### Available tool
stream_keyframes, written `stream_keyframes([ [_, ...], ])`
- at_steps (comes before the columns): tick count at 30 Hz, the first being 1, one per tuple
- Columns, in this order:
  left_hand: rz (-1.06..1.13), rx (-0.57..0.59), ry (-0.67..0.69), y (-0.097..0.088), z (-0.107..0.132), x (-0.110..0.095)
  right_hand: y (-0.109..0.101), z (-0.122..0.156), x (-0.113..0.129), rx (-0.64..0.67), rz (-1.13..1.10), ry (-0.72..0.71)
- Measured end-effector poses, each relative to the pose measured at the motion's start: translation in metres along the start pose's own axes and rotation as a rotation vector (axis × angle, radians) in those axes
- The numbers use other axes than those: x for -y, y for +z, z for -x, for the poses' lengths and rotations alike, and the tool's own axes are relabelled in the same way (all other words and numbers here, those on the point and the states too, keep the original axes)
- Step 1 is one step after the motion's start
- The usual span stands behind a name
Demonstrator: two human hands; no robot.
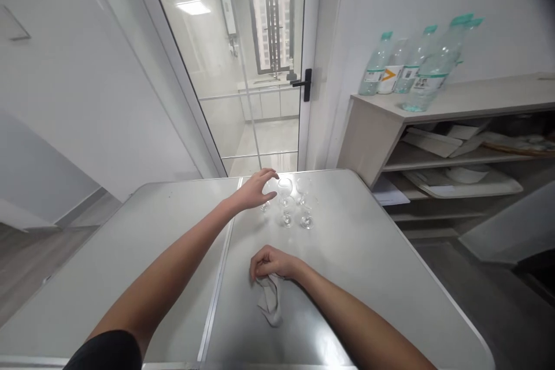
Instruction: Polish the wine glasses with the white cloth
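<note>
Several small clear stemmed glasses (306,221) stand in a close group toward the far end of the table (347,254). My left hand (259,188) reaches to the left side of this group, thumb and fingers apart. A glass (265,206) stands right by its fingertips, partly hidden behind them; I cannot tell if they touch it. Nearer to me, my right hand (274,263) rests low over the table with its fingers curled onto a crumpled light grey cloth (271,300). The cloth hangs from the fingers toward me and lies on the tabletop.
A metal seam (217,283) runs along the table, left of the glasses. Beyond the far edge is a glazed door (277,127) with a black handle (307,85). On the right, a shelf unit (377,133) carries several plastic bottles (429,78) on top, with papers and a tray (477,185) inside.
</note>
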State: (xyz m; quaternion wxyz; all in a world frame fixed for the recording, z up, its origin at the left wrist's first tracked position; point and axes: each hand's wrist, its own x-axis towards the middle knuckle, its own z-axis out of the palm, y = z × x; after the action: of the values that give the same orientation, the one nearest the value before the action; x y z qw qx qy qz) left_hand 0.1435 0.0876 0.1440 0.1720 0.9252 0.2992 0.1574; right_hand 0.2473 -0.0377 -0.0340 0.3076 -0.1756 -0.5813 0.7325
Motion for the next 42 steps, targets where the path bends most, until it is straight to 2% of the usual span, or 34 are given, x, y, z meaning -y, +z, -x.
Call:
stream_keyframes([
  [8, -0.053, 0.146, 0.021, 0.010, -0.016, 0.003, -0.002, 0.001, 0.002, 0.036, 0.032, -0.035],
  [19, -0.075, 0.198, 0.101, 0.026, -0.031, -0.002, -0.006, -0.002, -0.006, 0.066, 0.056, -0.053],
  [28, -0.111, 0.219, 0.157, 0.027, -0.036, 0.001, -0.008, -0.003, -0.009, 0.072, 0.064, -0.070],
  [35, -0.113, 0.223, 0.206, 0.025, -0.037, -0.006, -0.010, -0.005, -0.012, 0.079, 0.075, -0.070],
  [42, -0.154, 0.295, 0.284, 0.030, -0.041, -0.002, -0.011, -0.005, -0.011, 0.095, 0.086, -0.089],
])
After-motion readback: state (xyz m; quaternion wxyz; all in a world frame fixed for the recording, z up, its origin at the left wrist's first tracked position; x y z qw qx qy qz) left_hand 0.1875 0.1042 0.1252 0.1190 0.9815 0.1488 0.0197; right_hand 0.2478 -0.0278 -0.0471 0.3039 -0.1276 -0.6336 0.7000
